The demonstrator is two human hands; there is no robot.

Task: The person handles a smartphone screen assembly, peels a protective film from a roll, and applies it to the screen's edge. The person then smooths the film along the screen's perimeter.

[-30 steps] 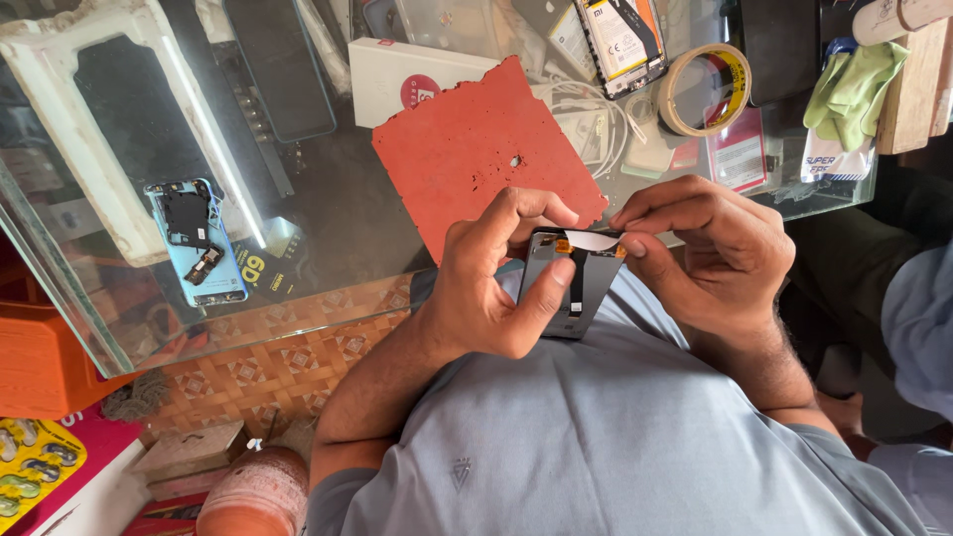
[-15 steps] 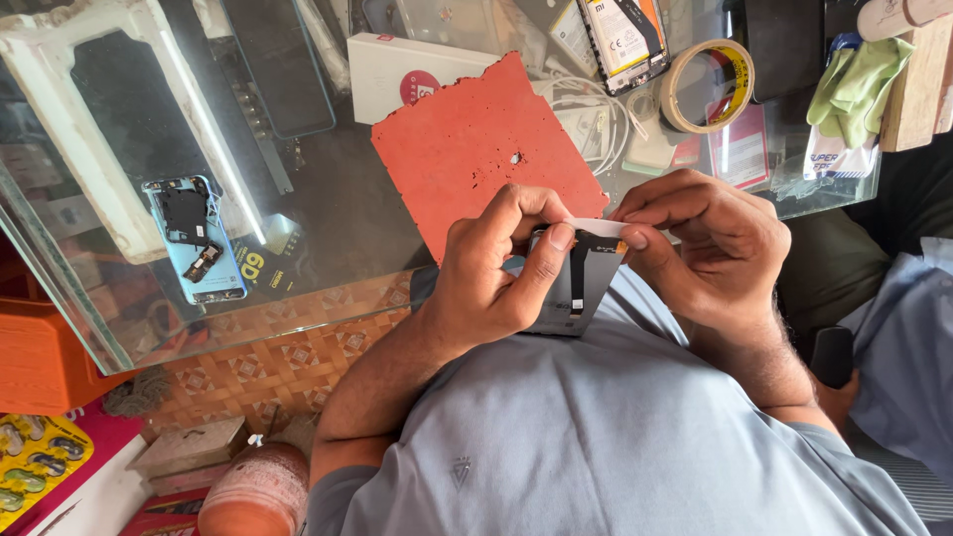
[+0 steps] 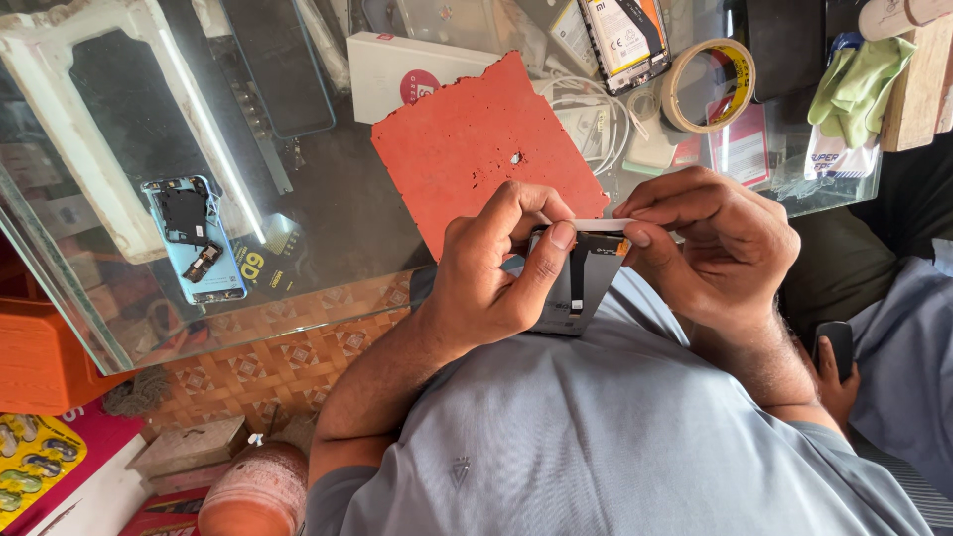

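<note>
Two hands pinching: left hand (image 3: 496, 273) on half-hidden dark panel (image 3: 586, 288), right hand (image 3: 710, 248) on white strip (image 3: 599, 225)

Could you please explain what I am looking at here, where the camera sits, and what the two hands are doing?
There is no machine here: a person works with bare hands, and the single picture comes from a camera worn on the head, looking down over the chest at a glass table.

The left hand grips a dark flat phone screen panel, held against the blue-grey shirt. The right hand pinches a thin white strip at the panel's top edge; whether it is tape or a tool I cannot tell.

On the glass lie a ragged red mat, an opened light blue phone with its insides showing, a white box, a roll of tape, white cables and a green cloth. Another person's hand holding a dark phone shows at the right.
</note>
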